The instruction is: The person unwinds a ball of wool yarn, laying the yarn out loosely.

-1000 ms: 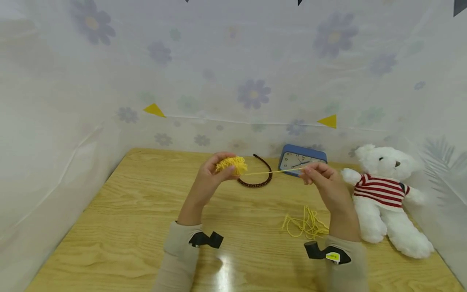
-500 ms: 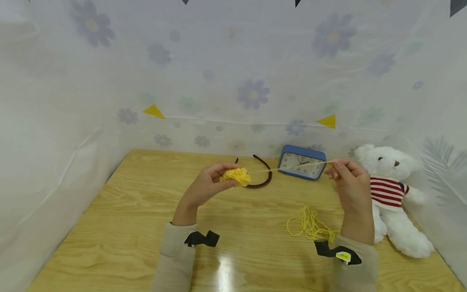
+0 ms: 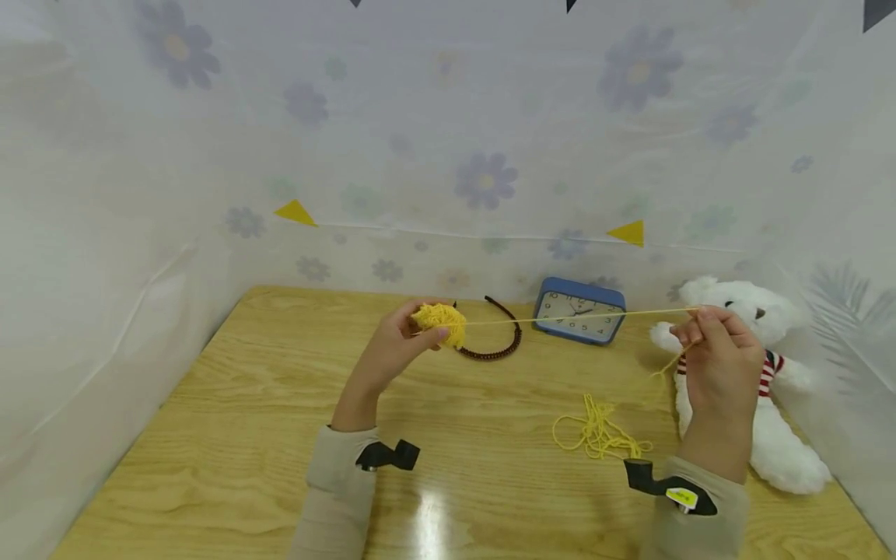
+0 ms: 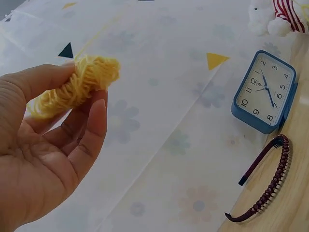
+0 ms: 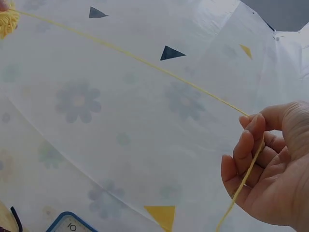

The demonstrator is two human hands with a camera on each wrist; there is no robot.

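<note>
Yellow yarn bundle: located left of centre in the head view, above the wooden table. The left hand pinches it between thumb and fingers; in the left wrist view the lower fingers are bent beneath it, close to one another.

Yarn strand: runs from the bundle toward the right of the frame, nearly straight, across the face of the blue clock as seen from the head. Its far part is pinched between the thumb and forefinger of the right hand, the remaining fingers curled toward the palm.

Surroundings, head view: a loose yarn heap lies on the table at lower right of centre; a dark beaded headband rests behind the bundle, near the clock; a white plush bear in a striped top sits at right (partly covered by the right hand).

Differences between views: the heap shows in the head view alone. The right wrist view follows the strand's tail across the fingers and out at the bottom edge (the head view gives only a short piece), yet cuts the clock to one corner. The left wrist view has the clock dial uncrossed by yarn, and both headband tips.
</note>
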